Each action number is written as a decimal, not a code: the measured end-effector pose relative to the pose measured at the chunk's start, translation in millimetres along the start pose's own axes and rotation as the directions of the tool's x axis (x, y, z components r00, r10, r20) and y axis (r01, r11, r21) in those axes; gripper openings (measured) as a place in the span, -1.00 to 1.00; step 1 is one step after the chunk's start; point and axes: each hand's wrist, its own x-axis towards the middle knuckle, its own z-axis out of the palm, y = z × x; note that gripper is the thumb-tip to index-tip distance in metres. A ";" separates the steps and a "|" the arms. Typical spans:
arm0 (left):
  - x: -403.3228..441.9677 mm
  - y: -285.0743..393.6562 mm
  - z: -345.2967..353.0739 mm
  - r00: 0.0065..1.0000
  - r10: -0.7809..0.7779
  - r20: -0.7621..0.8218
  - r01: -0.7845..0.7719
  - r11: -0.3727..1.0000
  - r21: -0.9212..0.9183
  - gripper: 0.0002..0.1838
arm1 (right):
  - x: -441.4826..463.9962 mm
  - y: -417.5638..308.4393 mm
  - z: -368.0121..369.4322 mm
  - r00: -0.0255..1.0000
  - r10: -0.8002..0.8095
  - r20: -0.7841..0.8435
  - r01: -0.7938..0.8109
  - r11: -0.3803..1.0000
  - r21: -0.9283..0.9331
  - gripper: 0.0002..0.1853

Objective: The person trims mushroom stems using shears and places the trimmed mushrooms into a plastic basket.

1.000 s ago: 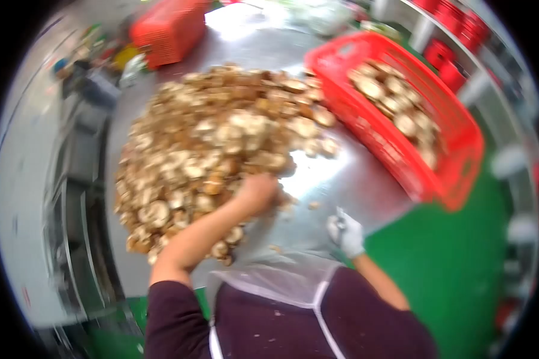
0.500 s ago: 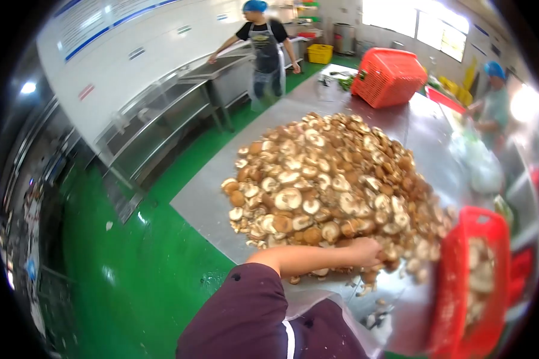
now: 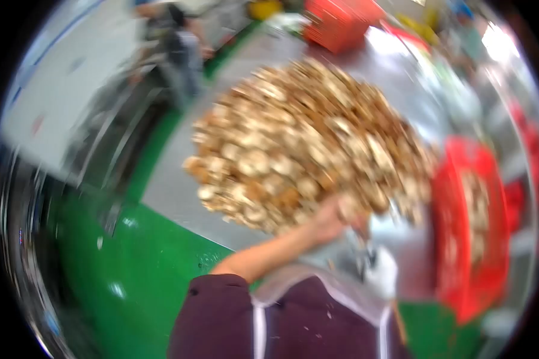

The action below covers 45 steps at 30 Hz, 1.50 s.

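A large heap of brown-capped mushrooms with pale stems (image 3: 281, 149) covers much of the metal table (image 3: 173, 179). My left hand (image 3: 328, 220) is bare and closed at the near edge of the heap, gripping a mushroom (image 3: 348, 209). Beside it, lower right, is my right hand (image 3: 382, 276) in a white glove. It is closed around a dark and silvery tool (image 3: 365, 258), too blurred to name the kind. The tool's end is close under the held mushroom; whether they touch I cannot tell.
A red crate (image 3: 452, 239) holding pale pieces stands at the right. Another red crate (image 3: 341, 24) sits at the table's far end. Clear plastic bags (image 3: 455, 96) lie on the right. A person (image 3: 176, 54) stands by metal sinks at left; another person (image 3: 467, 36) is far right.
The view has swung, shifting the scene up and left. My left hand has drawn back from the heap with a mushroom. My gloved right hand and its tool now show near it.
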 end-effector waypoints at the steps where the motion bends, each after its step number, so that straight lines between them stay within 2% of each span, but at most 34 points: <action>1: -7.0 0.1 -6.3 0.987 -0.008 0.162 0.030 0.990 -0.137 -0.55 | -1.6 -22.2 -7.1 0.997 -0.063 -0.044 0.061 0.997 -0.047 -0.67; 2: -12.6 24.1 -1.6 0.974 -0.034 0.223 0.047 0.997 -0.055 -0.55 | 11.4 -27.3 -6.2 0.998 -0.023 0.057 0.033 0.983 -0.179 -0.67; 3: -6.9 69.9 37.6 0.989 0.145 0.007 -0.143 0.964 0.225 -0.56 | 52.0 -65.7 -21.0 1.000 -0.001 0.031 0.007 0.986 -0.165 -0.71; 4: -15.0 63.7 33.6 0.992 0.130 -0.003 -0.129 0.984 0.125 -0.60 | 41.8 -49.9 -17.1 0.997 -0.061 0.040 0.070 0.962 -0.265 -0.68; 5: -29.4 51.6 30.4 0.986 0.151 -0.075 -0.138 0.978 0.158 -0.61 | 24.7 -43.9 -10.7 0.996 -0.049 0.070 0.061 0.981 -0.186 -0.67; 7: -51.4 23.9 27.8 0.981 0.145 -0.128 -0.127 0.982 0.138 -0.60 | -8.1 -39.7 -4.0 0.993 0.049 0.112 -0.027 0.981 -0.190 -0.66; 8: -61.8 9.5 23.1 0.986 0.145 -0.081 -0.128 0.975 0.181 -0.58 | -26.4 -35.6 -0.1 0.990 0.074 0.119 -0.055 0.986 -0.160 -0.67; 9: -1.0 44.1 30.7 0.989 0.138 -0.051 -0.127 0.976 0.177 -0.58 | 38.4 -31.2 -16.4 0.986 0.123 0.116 -0.101 0.979 -0.178 -0.68; 12: -6.6 7.3 20.1 0.990 0.144 -0.004 -0.139 0.966 0.219 -0.57 | 21.7 -22.9 -8.3 0.963 0.231 0.139 -0.201 0.959 -0.198 -0.71; 15: -4.9 -13.3 31.4 0.990 0.078 -0.114 -0.046 0.966 0.254 -0.56 | 23.9 -20.8 -13.3 0.950 0.271 0.153 -0.243 0.953 -0.178 -0.64; 16: -7.8 -17.9 44.7 0.981 0.086 -0.172 -0.036 0.960 0.276 -0.50 | 24.6 -19.9 -13.8 0.947 0.287 0.142 -0.251 0.941 -0.226 -0.66; 17: -9.7 -17.0 45.6 0.986 0.108 -0.130 -0.063 0.950 0.305 -0.48 | 24.8 -23.1 -11.1 0.950 0.283 0.133 -0.241 0.934 -0.265 -0.67; 18: -8.9 -20.2 41.4 0.983 0.107 -0.147 -0.071 0.970 0.232 -0.49 | 28.5 -27.3 -7.3 0.959 0.255 0.123 -0.209 0.931 -0.298 -0.68; 20: -11.6 -27.1 46.9 0.965 0.123 -0.233 -0.057 0.961 0.271 -0.49 | 25.3 -22.7 -0.7 0.934 0.310 0.179 -0.216 0.887 -0.408 -0.64; 21: -9.6 -31.4 35.2 0.977 0.150 -0.154 -0.097 0.948 0.303 -0.49 | 25.0 -28.7 -3.2 0.940 0.288 0.184 -0.193 0.892 -0.408 -0.63; 22: -12.4 -28.9 45.3 0.968 0.145 -0.203 -0.078 0.949 0.304 -0.49 | 23.8 -24.8 0.8 0.950 0.258 0.177 -0.161 0.888 -0.431 -0.62; 25: -7.1 -29.8 36.0 0.962 0.164 -0.216 -0.085 0.939 0.333 -0.54 | 28.3 -20.7 8.4 0.956 0.233 0.177 -0.126 0.874 -0.470 -0.62; 29: -2.5 -34.3 16.9 0.943 0.219 -0.252 -0.131 0.936 0.326 -0.59 | 30.3 -10.9 20.1 0.969 0.190 0.155 -0.104 0.891 -0.443 -0.62; 31: -2.8 -29.8 10.1 0.937 0.210 -0.280 -0.090 0.918 0.387 -0.63 | 31.4 -8.3 21.3 0.977 0.157 0.143 -0.086 0.910 -0.406 -0.61; 34: -3.8 -19.2 15.5 0.933 0.229 -0.278 -0.089 0.894 0.438 -0.68 | 26.5 11.5 31.9 0.996 0.023 0.087 -0.002 0.971 -0.239 -0.59; 37: 1.4 2.0 26.5 0.838 0.263 -0.478 0.018 0.863 0.506 -0.70 | 12.4 35.3 27.7 0.980 0.141 0.137 -0.130 0.987 -0.092 -0.60; 38: 3.2 9.9 26.3 0.840 0.233 -0.490 0.054 0.863 0.502 -0.69 | 3.6 52.5 32.9 0.997 0.079 0.023 -0.078 0.996 -0.036 -0.62; 40: 9.8 17.8 30.1 0.877 0.101 -0.469 0.142 0.879 0.455 -0.69 | -13.4 77.3 38.4 0.981 0.180 -0.076 -0.160 0.964 0.213 -0.69; 41: 15.6 18.4 36.0 0.885 0.025 -0.465 0.194 0.888 0.418 -0.69 | -23.3 93.6 43.3 0.963 0.243 -0.117 -0.192 0.922 0.336 -0.73; 42: 24.2 15.4 50.5 0.881 0.008 -0.472 0.216 0.882 0.419 -0.69 | -27.0 128.6 63.6 0.956 0.252 -0.153 -0.132 0.830 0.541 -0.83; 43: 38.2 7.4 65.8 0.875 -0.027 -0.482 0.256 0.873 0.415 -0.70 | -25.9 122.6 60.3 0.934 0.348 -0.082 -0.184 0.665 0.724 -0.77; 44: 62.6 -3.2 69.8 0.940 -0.056 -0.336 0.206 0.879 0.429 -0.70 | -25.3 120.4 53.7 0.890 0.417 0.187 -0.254 0.110 0.961 -0.67; 45: 88.6 -14.4 74.0 0.978 -0.093 -0.185 0.164 0.893 0.420 -0.70 | -26.8 120.0 57.2 0.899 0.433 0.066 -0.229 0.335 0.914 -0.73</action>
